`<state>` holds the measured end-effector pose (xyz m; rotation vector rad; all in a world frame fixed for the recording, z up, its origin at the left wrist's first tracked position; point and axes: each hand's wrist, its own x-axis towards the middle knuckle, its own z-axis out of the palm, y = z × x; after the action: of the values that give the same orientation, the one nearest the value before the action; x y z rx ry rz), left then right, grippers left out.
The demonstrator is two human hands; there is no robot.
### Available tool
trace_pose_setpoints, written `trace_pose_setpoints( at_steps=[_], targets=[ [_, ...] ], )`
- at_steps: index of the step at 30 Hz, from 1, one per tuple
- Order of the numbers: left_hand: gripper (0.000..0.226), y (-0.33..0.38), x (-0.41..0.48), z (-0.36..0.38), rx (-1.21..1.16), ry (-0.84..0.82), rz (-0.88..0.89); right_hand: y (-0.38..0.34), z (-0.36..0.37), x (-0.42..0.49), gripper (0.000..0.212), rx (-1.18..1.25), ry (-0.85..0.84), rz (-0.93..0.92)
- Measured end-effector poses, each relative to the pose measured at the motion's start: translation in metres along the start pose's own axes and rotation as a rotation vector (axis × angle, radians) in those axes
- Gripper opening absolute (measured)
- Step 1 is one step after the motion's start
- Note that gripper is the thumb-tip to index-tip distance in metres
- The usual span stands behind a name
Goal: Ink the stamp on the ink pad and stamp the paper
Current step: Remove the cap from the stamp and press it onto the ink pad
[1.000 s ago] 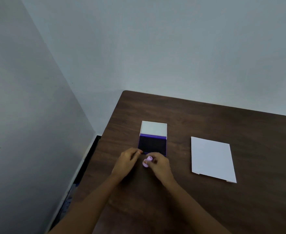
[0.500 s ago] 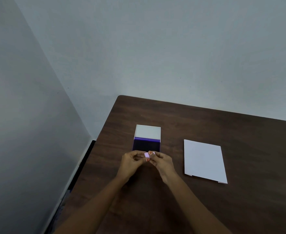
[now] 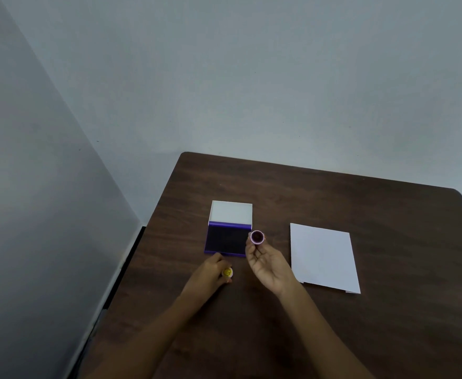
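Near the counter [image 3: 333,337] edge, the two hands have just parted: the left hand [image 3: 210,277] now pinches a yellow-faced cap [image 3: 227,272] low at 9 o'clock, while the right hand [image 3: 268,265], palm up, grips the uncapped stamp [image 3: 257,237], face toward the camera. Inking can likely begin. The open ink pad [image 3: 228,239] lies just beyond; the paper [image 3: 324,255] waits at 3 o'clock.

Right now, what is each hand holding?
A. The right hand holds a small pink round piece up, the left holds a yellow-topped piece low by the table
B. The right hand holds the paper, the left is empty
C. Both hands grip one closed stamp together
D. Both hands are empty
A: the right hand lifts the pink round piece beside the ink pad, while the left hand holds the yellow-topped piece.
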<state>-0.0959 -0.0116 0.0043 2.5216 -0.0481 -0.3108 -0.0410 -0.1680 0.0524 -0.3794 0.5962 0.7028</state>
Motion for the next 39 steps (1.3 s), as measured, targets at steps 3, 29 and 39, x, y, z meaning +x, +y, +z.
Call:
trace_pose_setpoints(
  at_steps=[3,29,39],
  targets=[
    [0.047,-0.004,0.003,0.002,-0.006,-0.015,0.017,-0.002,0.001,0.001,0.036,0.007,-0.031,0.015],
    [0.082,-0.061,0.029,0.007,0.223,0.276,-0.065,0.036,0.031,0.090,0.025,-1.979,0.109,-0.805],
    [0.083,-0.062,0.030,0.008,0.231,0.256,-0.074,0.043,0.028,0.093,0.027,-2.000,0.157,-0.784]
  ],
)
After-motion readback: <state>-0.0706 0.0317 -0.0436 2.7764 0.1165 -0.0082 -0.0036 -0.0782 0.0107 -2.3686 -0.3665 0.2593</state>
